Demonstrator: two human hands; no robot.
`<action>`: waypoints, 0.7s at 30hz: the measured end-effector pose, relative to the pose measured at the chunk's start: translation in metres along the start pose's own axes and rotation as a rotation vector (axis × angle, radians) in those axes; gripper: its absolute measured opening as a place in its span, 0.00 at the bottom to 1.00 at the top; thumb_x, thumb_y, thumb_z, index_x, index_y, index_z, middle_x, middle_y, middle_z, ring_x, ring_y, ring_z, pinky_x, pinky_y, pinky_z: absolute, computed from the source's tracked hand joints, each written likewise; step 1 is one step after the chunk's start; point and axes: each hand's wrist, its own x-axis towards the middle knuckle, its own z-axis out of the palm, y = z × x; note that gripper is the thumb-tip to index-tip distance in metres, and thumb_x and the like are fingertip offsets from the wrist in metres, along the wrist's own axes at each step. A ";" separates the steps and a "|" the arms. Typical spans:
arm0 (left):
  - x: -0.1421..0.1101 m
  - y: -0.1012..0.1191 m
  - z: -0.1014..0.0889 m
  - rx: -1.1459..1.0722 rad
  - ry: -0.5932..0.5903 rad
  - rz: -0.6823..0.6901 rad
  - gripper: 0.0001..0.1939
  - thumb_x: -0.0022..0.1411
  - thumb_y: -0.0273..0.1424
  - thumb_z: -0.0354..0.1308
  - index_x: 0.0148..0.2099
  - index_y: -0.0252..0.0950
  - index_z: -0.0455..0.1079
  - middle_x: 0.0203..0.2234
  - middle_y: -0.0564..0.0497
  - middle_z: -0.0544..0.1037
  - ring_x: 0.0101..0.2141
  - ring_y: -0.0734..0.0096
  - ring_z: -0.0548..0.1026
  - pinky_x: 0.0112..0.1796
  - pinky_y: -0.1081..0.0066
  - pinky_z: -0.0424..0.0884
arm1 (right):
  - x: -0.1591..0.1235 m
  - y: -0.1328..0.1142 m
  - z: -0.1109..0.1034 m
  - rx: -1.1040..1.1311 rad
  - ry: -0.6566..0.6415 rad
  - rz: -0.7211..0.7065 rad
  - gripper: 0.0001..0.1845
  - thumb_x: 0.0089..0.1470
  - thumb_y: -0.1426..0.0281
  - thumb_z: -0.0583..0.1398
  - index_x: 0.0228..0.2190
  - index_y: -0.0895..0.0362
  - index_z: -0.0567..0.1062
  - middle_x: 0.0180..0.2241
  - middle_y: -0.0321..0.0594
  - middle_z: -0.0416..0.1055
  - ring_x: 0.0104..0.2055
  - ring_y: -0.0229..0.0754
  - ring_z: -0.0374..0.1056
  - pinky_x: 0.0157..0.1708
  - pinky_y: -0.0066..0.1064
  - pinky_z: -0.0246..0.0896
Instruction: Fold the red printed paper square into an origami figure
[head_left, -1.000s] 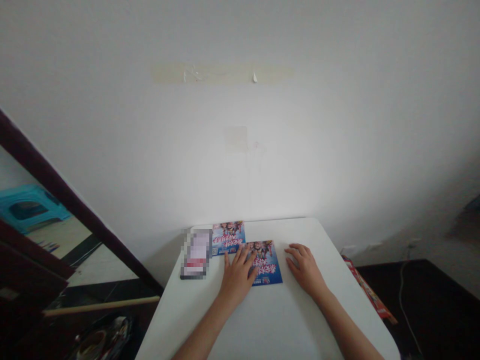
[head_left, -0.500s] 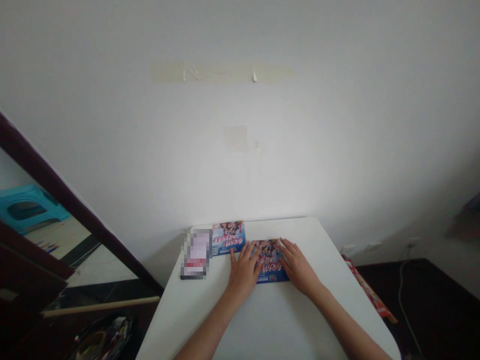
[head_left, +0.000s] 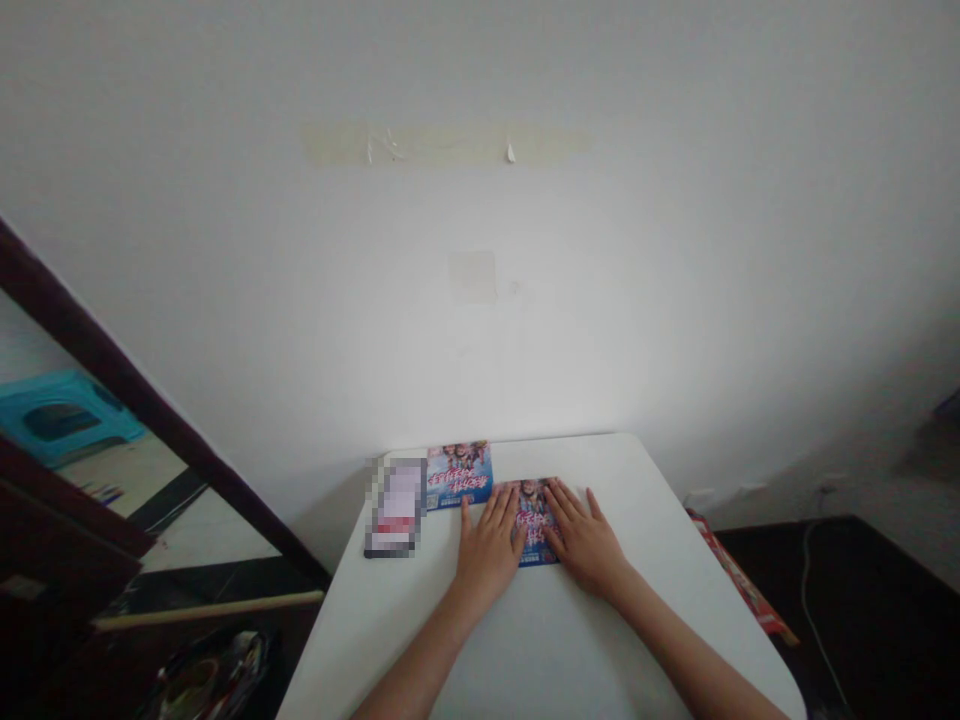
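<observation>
lying left of the hands (head_left: pixel 486 552) is a phone (head_left: pixel 397 507).

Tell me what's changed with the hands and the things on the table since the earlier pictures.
The right hand has moved left, from beside the near leaflet onto its right side. The left hand has shifted slightly right. Neither grasped or released anything. The far leaflet and pixelated item stayed put.
</observation>
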 end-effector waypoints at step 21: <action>-0.006 -0.007 -0.002 0.037 0.075 0.063 0.28 0.72 0.36 0.39 0.72 0.43 0.45 0.68 0.48 0.57 0.68 0.56 0.51 0.64 0.36 0.39 | 0.005 -0.011 0.009 -0.008 0.091 -0.094 0.31 0.66 0.63 0.44 0.67 0.56 0.46 0.69 0.43 0.43 0.72 0.45 0.39 0.69 0.48 0.38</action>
